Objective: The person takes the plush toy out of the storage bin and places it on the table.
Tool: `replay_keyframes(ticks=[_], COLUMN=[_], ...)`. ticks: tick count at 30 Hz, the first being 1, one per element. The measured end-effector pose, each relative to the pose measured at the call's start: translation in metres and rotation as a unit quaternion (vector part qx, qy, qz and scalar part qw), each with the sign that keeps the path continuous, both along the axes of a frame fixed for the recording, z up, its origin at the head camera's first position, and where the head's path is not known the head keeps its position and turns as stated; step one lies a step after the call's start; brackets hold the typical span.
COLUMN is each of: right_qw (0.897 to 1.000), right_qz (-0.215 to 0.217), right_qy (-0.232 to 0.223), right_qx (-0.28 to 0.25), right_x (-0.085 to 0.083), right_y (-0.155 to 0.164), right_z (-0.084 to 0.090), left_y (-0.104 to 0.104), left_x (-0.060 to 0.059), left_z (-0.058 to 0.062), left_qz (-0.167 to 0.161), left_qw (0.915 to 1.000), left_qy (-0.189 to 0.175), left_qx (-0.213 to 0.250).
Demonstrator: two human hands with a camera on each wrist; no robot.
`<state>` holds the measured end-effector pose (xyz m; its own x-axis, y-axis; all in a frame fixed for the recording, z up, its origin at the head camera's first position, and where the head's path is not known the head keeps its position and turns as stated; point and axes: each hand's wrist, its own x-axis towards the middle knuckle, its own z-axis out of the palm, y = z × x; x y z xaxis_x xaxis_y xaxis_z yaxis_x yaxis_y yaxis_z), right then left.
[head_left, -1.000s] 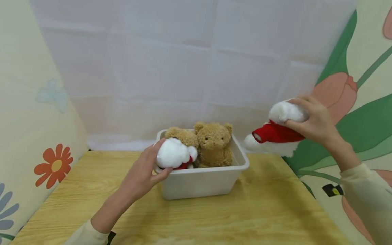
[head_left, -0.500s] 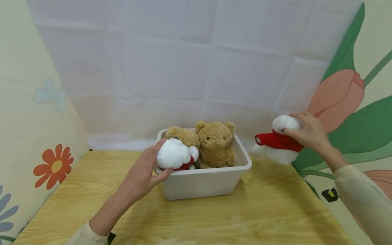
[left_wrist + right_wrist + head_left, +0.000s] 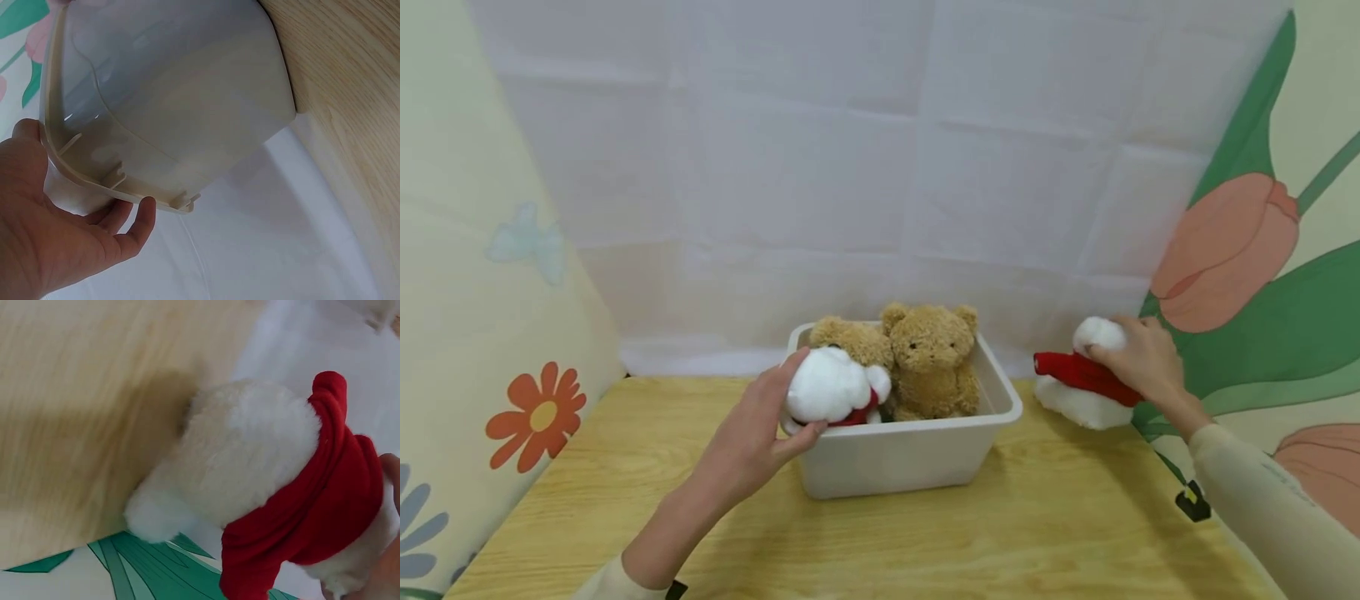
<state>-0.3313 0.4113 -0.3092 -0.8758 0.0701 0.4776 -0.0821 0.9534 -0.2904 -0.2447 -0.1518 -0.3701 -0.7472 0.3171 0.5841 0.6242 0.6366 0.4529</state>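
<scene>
At the near left corner of a white plastic bin [image 3: 891, 462], my left hand [image 3: 741, 442] holds a white plush toy [image 3: 826, 385] with red clothing. The left wrist view shows curled fingers [image 3: 145, 219] right at the bin's rim. To the right of the bin, my right hand [image 3: 1142, 354] grips another white plush toy [image 3: 1086, 404] wearing a red top. In the right wrist view its furry rounded end [image 3: 250, 444] points down close over the wooden table, and my fingers [image 3: 390, 469] are around the opposite end. Inside the bin, a brown teddy bear [image 3: 931, 358] sits upright.
A second brown plush [image 3: 853, 340] is in the bin, partly hidden behind the left white toy. The wooden table [image 3: 917, 537] meets a white cloth backdrop [image 3: 820, 167] at the back. Flower-patterned panels [image 3: 1232, 250] stand at both sides.
My right hand has lowered the white plush toy toward the table beside the bin. The left hand has stayed at the bin's corner with its toy.
</scene>
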Motion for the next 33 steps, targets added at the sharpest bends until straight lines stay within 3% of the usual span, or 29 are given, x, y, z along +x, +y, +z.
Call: replay_keyframes(ticks=[4,9,14,19,27,30,33], right_qw=[0.999,0.993,0.981,0.962,0.932,0.927,0.932], right_qz=[0.032,0.098,0.149,0.201,0.284,0.302,0.293], right_qy=[-0.011,-0.064,-0.122,-0.176,-0.212,-0.204,-0.192], right_qx=[0.003,0.004,0.026,0.05,0.076,0.091,0.096], right_x=[-0.001,0.0,0.005,0.023,0.043,0.044,0.042], right_y=[-0.003,-0.002,0.003,0.009,0.017,0.021,0.023], right_z=[-0.015,-0.022,-0.009,0.009,0.027,0.025,0.021], left_y=[0.001,0.002,0.001,0.001,0.002,0.002,0.003], left_x=[0.0,-0.001,-0.002,0.0,0.0,0.0,0.001], left_z=[-0.001,0.001,0.004,0.001,0.0,0.001,0.001], left_qz=[0.0,-0.003,-0.003,0.001,0.002,0.003,0.003], left_qw=[1.0,1.0,1.0,1.0,1.0,1.0,1.0], left_qy=[0.004,0.005,0.003,-0.006,0.003,0.0,-0.002], left_qx=[0.001,0.004,0.004,0.0,0.0,0.0,0.001])
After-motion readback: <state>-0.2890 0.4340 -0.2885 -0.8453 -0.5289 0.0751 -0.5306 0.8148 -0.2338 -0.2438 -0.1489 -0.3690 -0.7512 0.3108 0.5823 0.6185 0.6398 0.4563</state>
